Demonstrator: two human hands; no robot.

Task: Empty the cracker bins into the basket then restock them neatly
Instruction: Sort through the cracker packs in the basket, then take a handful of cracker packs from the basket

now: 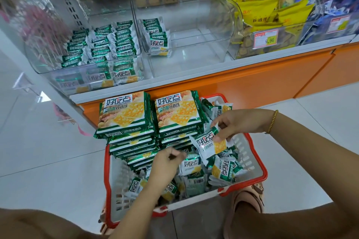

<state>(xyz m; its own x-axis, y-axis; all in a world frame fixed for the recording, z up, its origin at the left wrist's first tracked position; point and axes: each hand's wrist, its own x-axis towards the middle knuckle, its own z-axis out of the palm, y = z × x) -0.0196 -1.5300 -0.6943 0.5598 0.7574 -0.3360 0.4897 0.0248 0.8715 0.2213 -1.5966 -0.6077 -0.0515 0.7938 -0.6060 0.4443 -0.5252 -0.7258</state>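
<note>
Nearest, over the red-rimmed white basket (259,163) on the pale floor: left hand (167,163) reaching down among loose small cracker packets (223,171), fingers curled under and bunched together, grip on any packet impossible to tell. Just right of it and a little higher, right hand (239,122) with a gold bracelet (273,122) at the wrist, thumb and fingertips pinching one small packet (210,144) by its upper edge, held tilted above the loose heap. Filling the far half of the basket, two stacks of large green cracker packs (124,116), side by side and rising above the rim. Beyond, on the white shelf over an orange base (252,85), clear bins in a row: left bin (37,62) packed with small packets standing in neat rows; middle bin (194,48) holding a single row of packets (156,35) against its left wall; right bin (291,42) heaped with yellow bags (258,11), price tag (265,40) on its front.
</note>
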